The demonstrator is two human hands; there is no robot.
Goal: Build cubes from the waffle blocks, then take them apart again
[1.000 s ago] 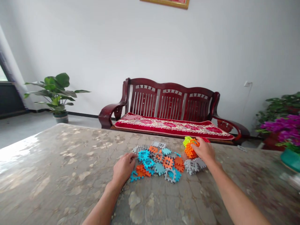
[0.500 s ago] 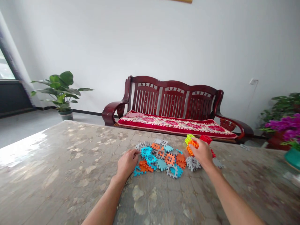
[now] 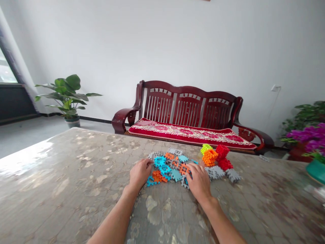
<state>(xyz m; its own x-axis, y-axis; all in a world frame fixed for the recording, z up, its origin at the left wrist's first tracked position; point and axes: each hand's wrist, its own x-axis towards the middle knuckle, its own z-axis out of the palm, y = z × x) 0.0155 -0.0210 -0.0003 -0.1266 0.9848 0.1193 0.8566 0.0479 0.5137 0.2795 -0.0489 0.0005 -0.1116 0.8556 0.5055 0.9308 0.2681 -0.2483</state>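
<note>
Flat puzzle pieces with toothed edges, in blue, orange and grey, form a loose pile [image 3: 176, 175] on the table. My left hand [image 3: 140, 173] rests at the pile's left edge, its fingers curled together beside a blue piece [image 3: 159, 161]; whatever they may hold is hidden. Over the right side of the pile lies my right hand [image 3: 199, 181], fingers apart on the orange and grey pieces. Behind it to the right stand an orange block shape [image 3: 209, 157], a yellow-green one [image 3: 206, 148] and red ones [image 3: 222, 152]. Grey pieces [image 3: 215, 172] lie in front of them.
The table [image 3: 83, 189] has a patterned cover. Beyond its far edge is a dark red wooden bench [image 3: 188, 105] with a red cushion. A teal pot [image 3: 316, 171] with purple flowers stands at the right, and a potted plant [image 3: 68, 96] at the back left.
My right hand has let go of the orange block shape and moved left and nearer, onto the pile. My left hand has hardly moved.
</note>
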